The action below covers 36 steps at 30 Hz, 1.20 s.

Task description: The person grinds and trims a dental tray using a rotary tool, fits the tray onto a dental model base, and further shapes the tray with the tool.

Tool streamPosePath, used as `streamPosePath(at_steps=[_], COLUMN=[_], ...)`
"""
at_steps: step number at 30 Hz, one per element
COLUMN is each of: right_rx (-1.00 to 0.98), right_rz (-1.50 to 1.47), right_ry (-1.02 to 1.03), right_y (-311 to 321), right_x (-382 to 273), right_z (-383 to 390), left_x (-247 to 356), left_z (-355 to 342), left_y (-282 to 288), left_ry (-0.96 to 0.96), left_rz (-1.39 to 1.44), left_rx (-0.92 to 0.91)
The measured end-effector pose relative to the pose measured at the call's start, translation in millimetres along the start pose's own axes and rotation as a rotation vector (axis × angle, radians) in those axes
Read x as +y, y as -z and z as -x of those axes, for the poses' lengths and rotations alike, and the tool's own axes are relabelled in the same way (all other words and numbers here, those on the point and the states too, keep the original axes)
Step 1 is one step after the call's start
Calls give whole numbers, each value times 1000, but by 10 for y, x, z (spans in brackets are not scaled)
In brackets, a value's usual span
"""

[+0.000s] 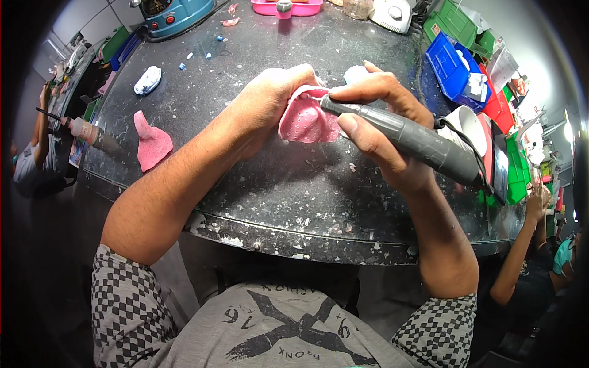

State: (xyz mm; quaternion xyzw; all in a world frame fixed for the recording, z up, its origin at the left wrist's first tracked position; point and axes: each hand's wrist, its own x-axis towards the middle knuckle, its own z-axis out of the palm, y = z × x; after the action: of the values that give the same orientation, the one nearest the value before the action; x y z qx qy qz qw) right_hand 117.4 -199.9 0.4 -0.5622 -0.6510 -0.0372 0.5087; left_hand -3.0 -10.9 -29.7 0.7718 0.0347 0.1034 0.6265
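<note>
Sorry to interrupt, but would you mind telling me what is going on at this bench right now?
A person seated at a dark, dusty workbench is working on a pink perforated tray. The left hand holds the tray up off the bench, while the right hand grips a grey rotary handpiece like a pen, its tip at the tray's rim. Another pink tray lies to the left, and blue and green bins sit to the right. Other people work at either side.

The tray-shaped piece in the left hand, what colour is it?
Pink, dotted with small holes; the head view shows it, with the left hand gripping it.
</note>
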Motion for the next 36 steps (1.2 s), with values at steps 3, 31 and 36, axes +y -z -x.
streamPosePath(at_steps=[3, 31, 36], right_rx=[-6, 238, 93], right_rz=[-5, -470, -171], right_ry=[-16, -257, -98], right_y=[3, -43, 15], right_x=[-44, -159, -64], right_z=[-7, 21, 15], left_x=[4, 164, 186], left_z=[3, 18, 38], left_y=[-25, -59, -16], left_ry=[-167, 257, 157], left_rz=[-93, 498, 362], left_rx=[35, 101, 11])
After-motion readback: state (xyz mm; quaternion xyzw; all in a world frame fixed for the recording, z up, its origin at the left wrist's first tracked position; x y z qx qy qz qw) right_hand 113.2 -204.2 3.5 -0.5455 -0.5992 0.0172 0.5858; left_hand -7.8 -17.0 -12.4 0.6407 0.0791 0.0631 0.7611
